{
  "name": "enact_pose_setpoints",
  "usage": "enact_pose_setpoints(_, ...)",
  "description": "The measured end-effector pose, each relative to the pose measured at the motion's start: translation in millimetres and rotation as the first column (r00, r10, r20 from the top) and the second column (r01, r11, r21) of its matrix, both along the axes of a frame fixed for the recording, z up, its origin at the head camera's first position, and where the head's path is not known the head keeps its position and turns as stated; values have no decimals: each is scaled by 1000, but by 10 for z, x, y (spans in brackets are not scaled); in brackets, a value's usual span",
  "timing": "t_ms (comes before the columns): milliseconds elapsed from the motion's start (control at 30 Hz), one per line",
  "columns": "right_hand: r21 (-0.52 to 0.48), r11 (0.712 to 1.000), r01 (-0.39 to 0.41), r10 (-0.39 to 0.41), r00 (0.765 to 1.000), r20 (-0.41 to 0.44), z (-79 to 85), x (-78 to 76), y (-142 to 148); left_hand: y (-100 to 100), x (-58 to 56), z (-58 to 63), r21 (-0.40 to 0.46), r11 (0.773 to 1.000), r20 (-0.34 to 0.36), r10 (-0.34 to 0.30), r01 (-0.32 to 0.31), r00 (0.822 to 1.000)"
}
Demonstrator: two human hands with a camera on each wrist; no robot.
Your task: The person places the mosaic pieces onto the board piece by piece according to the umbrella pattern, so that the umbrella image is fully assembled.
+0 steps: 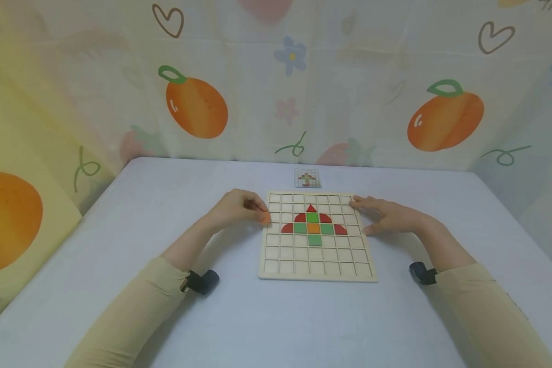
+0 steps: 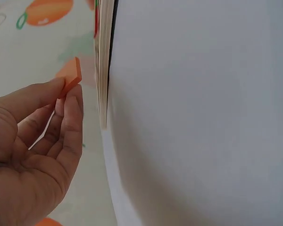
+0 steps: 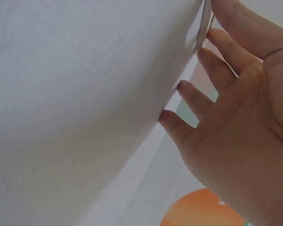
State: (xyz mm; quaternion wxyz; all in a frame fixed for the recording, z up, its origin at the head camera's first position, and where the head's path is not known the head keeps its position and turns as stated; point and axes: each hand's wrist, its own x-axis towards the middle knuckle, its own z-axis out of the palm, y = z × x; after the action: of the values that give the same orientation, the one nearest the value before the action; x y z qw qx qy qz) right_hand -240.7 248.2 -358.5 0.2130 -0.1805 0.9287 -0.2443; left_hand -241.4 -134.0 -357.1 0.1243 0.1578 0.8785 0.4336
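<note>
A pale wooden grid board [image 1: 285,267] lies on the table. Red, green and orange tiles fill some middle cells, among them a red triangle [image 1: 311,208] at the top and an orange square [image 1: 313,228] in the centre. My left hand [image 1: 237,208], at the board's upper left edge, pinches an orange tile [image 2: 71,75] between thumb and fingers; in the left wrist view the tile is raised beside the board's side. My right hand [image 1: 391,214] has its fingers spread, with fingertips at the board's upper right edge. Its fingers [image 3: 193,96] reach down to the tabletop in the right wrist view.
Behind the board lies a small card [image 1: 307,178] printed with a similar tile pattern on a grid. A white cloth covers the table [image 1: 165,179]. A patterned curtain [image 1: 248,102] with oranges and hearts hangs along its back edge.
</note>
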Motion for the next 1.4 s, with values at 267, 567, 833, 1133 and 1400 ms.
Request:
enact_pose_setpoints(267,15,1000,8,-7,1000,-10,-2,-4,-12,316,99,29,29,999,13,-38,38,999)
enact_pose_setpoints(567,18,1000,11,-11,1000,-10,-16,-27,1,592,197,-6,60,987,45,-152,150,987)
enact_pose_setpoints(833,22,1000,3,-3,1000,-5,8,-4,6,811,261,-17,15,980,70,-200,199,977)
enact_pose_setpoints(1133,10,1000,5,-5,1000,2,6,14,14,978,343,-38,-67,960,53,-269,272,962)
enact_pose_setpoints(1400,21,1000,3,-2,1000,-6,0,5,3,978,373,-47,-111,962,26,-249,251,968)
